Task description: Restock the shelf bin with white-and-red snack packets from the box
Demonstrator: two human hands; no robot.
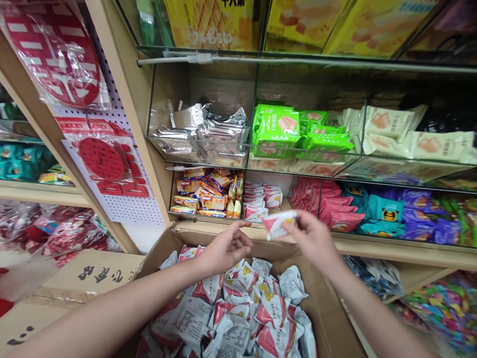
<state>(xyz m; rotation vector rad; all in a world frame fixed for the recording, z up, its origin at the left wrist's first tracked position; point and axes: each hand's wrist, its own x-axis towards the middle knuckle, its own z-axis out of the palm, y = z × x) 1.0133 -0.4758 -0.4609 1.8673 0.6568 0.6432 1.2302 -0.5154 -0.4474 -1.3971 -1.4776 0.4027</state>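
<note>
My right hand [311, 238] pinches a small red-and-white snack packet [278, 224] at the front edge of the lower shelf. To its left, my left hand [229, 246] hangs over the box with fingers apart and nothing between them. Below both hands, an open cardboard box [328, 303] holds several packets of the same red-and-white kind [272, 308]. In a lower shelf compartment, similar packets [257, 199] lie stacked in rows, just behind the held one. Bare wood shows to the right of these stacks.
Orange snack packets [212, 194] fill the compartment on the left, pink packets [343, 211] the right. Above run a clear shelf front and green packets [276, 129]. A closed carton [89, 278] stands left of the open box. Red decorations [104, 159] hang at the left.
</note>
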